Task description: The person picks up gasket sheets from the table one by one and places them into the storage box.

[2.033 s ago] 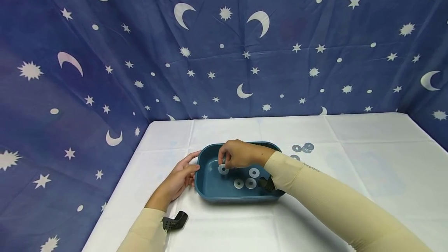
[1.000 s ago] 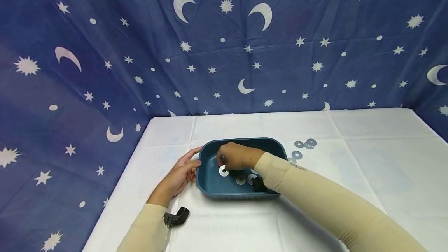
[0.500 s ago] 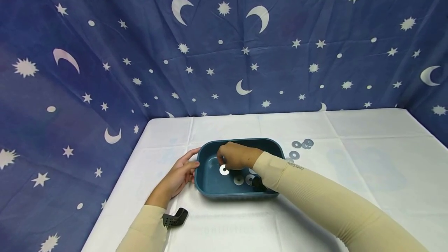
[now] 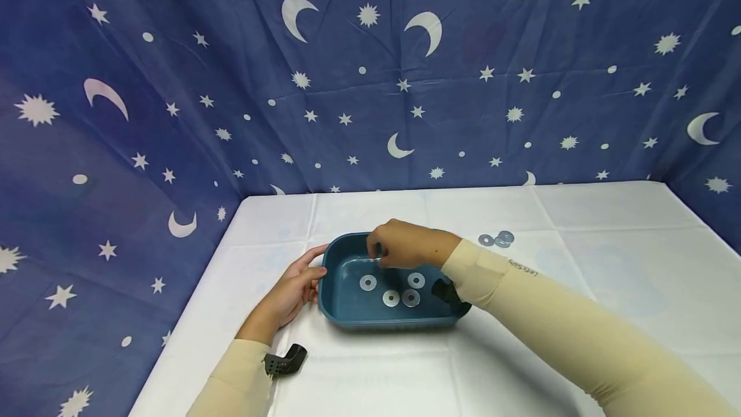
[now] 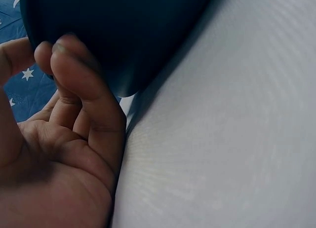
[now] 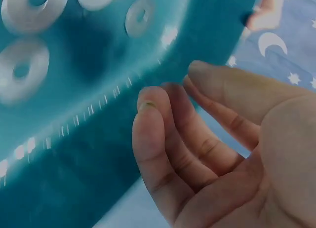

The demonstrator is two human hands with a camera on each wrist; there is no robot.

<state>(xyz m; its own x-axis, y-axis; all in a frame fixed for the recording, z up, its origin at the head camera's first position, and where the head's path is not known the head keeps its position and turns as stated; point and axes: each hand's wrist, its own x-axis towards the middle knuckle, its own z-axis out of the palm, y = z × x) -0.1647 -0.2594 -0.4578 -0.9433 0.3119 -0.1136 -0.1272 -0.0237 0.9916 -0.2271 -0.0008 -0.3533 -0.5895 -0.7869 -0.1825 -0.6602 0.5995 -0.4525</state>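
A dark teal plastic tub (image 4: 393, 324) sits on the white cloth. My left hand (image 4: 292, 291) holds its left end, the thumb at the rim and the fingers curled against the outer wall (image 5: 128, 30) in the left wrist view. Several flat metal washers lie on the tub floor: one washer (image 4: 367, 282) apart toward the left, the others, among them a right-hand washer (image 4: 416, 280), grouped near the middle. Over the tub's back side hovers my right hand (image 4: 405, 244). Its fingers (image 6: 150, 134) are loosely bent, with a gap to the thumb and nothing between them.
Behind the right forearm, more washers (image 4: 486, 240) lie on the white tablecloth (image 4: 608, 262), some overlapping. A blue curtain (image 4: 370, 82) with moons and stars hangs behind and to the left. A black wrist mount (image 4: 286, 360) sticks out from the left wrist.
The right hand has let go of the washer at the tub's left and risen up and to the right. That washer now lies flat. The left hand stays at the tub's end.
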